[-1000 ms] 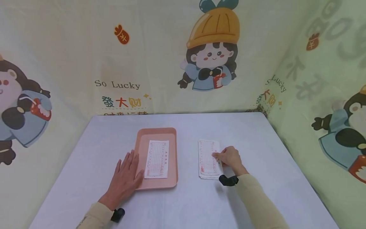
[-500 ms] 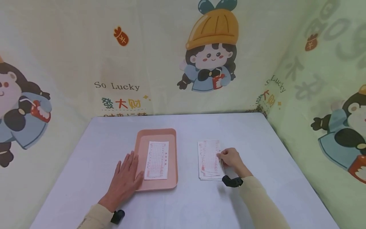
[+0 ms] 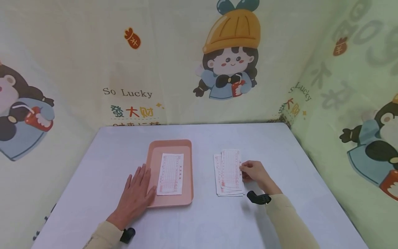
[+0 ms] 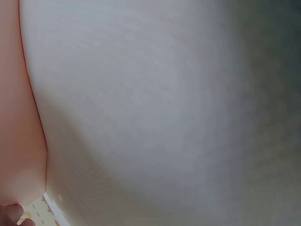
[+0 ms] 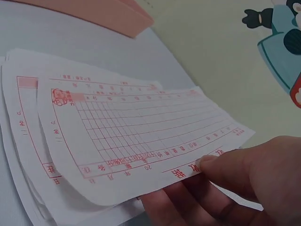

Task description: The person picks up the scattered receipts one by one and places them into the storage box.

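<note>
Right of the head frame's centre, lifted slip: a white paper slip with a red-printed grid [image 3: 230,168] lies askew over its pile, its right edge raised in your grip, as the right wrist view shows.
Your right hand [image 3: 256,172]: thumb on top of that edge, curled fingers beneath; you pinch the paper, with almost no gap between. Whether you have one sheet or more, you cannot tell from here.
Pile: the loose stack of similar white slips [image 3: 217,176] sits directly under it, edges fanned and uneven.
Likely trouble: a second sheet could cling and come along, since the slips overlap so closely; nothing visible holds the stack down, so a sideways drag could spread it. A hard pinch at one edge might crease the thin paper.
Tray: left of centre, the pink rectangular tray [image 3: 188,173] holds one more red-printed white slip [image 3: 170,174]; a sheet brought down carelessly there could land crooked over it.
Your left hand [image 3: 136,192]: flat, fingers straight, laid along the tray's left rim, gripping nothing; a push could shift the tray.
Below all: the white table surface [image 3: 202,224].
</note>
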`<state>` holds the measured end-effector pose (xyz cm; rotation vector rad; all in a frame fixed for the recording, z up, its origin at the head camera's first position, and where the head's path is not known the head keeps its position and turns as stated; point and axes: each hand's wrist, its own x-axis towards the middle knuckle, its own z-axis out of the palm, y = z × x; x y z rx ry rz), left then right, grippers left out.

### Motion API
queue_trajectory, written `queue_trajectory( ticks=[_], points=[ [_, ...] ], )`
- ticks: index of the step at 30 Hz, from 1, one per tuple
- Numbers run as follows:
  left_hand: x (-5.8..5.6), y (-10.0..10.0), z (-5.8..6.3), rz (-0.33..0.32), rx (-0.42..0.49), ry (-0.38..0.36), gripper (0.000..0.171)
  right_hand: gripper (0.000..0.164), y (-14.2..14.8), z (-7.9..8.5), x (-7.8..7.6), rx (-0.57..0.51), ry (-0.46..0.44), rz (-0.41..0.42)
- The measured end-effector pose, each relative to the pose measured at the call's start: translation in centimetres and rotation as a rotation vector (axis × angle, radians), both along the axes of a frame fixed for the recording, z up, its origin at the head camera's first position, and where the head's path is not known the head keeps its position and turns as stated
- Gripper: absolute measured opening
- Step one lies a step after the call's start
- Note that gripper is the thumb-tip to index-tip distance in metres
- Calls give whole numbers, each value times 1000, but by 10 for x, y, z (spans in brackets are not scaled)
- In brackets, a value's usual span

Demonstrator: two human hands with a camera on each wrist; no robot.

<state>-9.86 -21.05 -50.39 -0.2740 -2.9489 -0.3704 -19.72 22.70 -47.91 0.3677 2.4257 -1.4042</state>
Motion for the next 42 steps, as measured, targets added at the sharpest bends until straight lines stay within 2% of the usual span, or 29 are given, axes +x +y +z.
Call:
queue_trajectory(
  ticks=[6,16,23,28,35,42],
  points=[
    [0,0,0,-2,4,0,71,31,-1,10,0,-58,11,5],
    [-3,-2,-2,-13,12,46,71,38,-4,24,-1,-128,13,18],
    [-4,-2,2,0,-1,-23,77,40,-7,28,-5,-217,6,24],
    [-3,-4,6,20,4,-74,83,39,-12,29,-6,-237,9,32],
    [-2,-10,7,49,-15,-69,88,36,-24,32,-6,-275,22,59],
    [-5,-9,5,35,-24,-42,86,34,-42,37,-8,-307,26,91]
  ],
)
